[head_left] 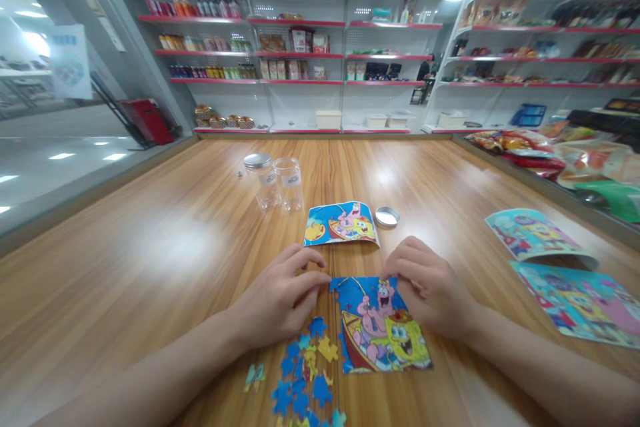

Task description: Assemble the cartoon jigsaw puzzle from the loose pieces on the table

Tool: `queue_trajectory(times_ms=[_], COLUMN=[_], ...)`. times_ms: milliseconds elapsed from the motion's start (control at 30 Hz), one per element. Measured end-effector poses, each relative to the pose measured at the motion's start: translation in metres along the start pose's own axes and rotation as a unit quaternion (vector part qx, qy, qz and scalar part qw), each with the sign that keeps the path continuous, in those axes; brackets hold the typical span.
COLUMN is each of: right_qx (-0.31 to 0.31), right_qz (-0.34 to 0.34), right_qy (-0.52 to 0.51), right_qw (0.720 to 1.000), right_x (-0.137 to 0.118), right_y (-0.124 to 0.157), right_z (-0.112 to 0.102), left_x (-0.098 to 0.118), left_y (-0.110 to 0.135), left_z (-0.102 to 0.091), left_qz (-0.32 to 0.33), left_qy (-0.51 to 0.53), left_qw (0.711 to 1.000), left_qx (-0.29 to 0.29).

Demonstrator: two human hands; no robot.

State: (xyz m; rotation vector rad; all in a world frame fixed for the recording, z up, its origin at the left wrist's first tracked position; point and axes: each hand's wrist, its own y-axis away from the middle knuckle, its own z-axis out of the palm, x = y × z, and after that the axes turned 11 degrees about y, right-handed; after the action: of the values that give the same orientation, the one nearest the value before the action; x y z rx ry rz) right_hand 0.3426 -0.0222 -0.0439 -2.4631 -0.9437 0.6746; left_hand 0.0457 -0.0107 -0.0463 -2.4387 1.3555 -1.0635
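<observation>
A partly joined jigsaw puzzle (383, 333) of cartoon figures in a boat lies flat before me, its left edge uneven with tabs. My left hand (285, 290) is closed, its fingertips at a blue puzzle piece (335, 285) on the upper left corner. Curled at the upper right corner, my right hand (430, 283) presses its fingers against the puzzle's edge; its fingertips are partly hidden. Loose puzzle pieces (300, 393), mostly blue with some yellow, lie in a heap left of the puzzle. A single greenish piece (255, 377) sits apart. Behind both hands rests a matching picture sheet (343, 222), slightly curled.
Two clear jars (289, 187) stand beyond the sheet, one under a silver lid (257, 160). A loose jar lid (387, 216) lies beside the sheet. Another curled picture sheet (540, 233) and a second puzzle (580, 303) lie right. Stocked shelves (295, 83) stand behind.
</observation>
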Motion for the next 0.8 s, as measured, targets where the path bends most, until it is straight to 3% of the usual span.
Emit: queue_trajectory(times_ms=[233, 567, 800], right_qx=[-0.061, -0.142, -0.165], right_qz=[-0.107, -0.107, -0.099], right_qy=[0.036, 0.073, 0.078], right_qw=[0.992, 0.981, 0.978], right_x=[-0.022, -0.032, -0.033], right_y=[0.001, -0.004, -0.004], right_z=[-0.002, -0.004, -0.003], left_x=[0.000, 0.000, 0.001], left_y=[-0.002, -0.005, -0.005], left_z=[0.003, 0.007, 0.005], left_qz=[-0.020, -0.056, -0.060], left_qy=[0.004, -0.002, -0.007], left_qw=[1.000, 0.998, 0.998], left_qx=[0.001, -0.029, -0.035])
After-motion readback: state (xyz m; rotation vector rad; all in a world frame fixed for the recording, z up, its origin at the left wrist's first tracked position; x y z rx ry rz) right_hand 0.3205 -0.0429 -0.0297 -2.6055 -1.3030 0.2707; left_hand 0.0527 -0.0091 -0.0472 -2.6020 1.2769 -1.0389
